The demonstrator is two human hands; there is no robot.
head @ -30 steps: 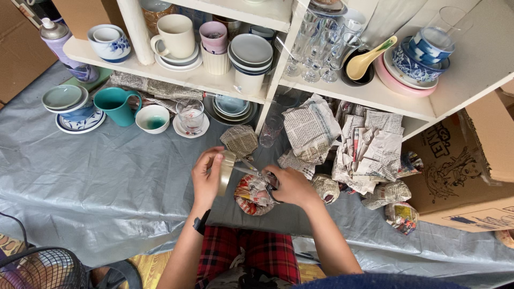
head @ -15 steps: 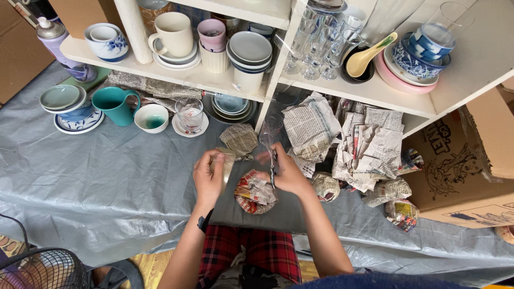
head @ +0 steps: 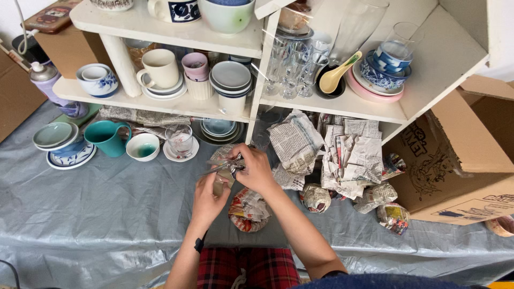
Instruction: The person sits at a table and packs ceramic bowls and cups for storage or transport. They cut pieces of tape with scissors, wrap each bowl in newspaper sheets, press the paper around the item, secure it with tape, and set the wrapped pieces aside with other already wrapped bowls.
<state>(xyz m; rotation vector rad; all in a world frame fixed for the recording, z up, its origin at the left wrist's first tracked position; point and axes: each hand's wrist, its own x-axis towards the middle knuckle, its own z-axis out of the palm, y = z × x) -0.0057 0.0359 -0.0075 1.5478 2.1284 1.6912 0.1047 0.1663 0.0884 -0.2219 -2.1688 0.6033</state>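
My left hand (head: pixel 206 199) grips a brownish roll of tape (head: pixel 218 185) from below. My right hand (head: pixel 256 168) meets it from the right, closed on a thin metal tool (head: pixel 220 166) that looks like scissors, its tip pointing left over the roll. Just below both hands a bundle wrapped in colourful newspaper (head: pixel 247 210) lies on the grey plastic sheet (head: pixel 107 214), touched by neither hand.
White shelves (head: pixel 176 104) hold cups, plates, bowls and glasses. On the sheet stand a teal mug (head: pixel 106 138), a small bowl (head: pixel 143 146), a glass on a saucer (head: pixel 179 142) and stacked plates (head: pixel 59 142). Crumpled newspaper (head: pixel 348 155) and wrapped bundles lie right, beside a cardboard box (head: pixel 455 160).
My right hand left the wrapped bundle, lifted the thin tool and came across to the roll in my left hand. Both hands now sit higher, above the bundle.
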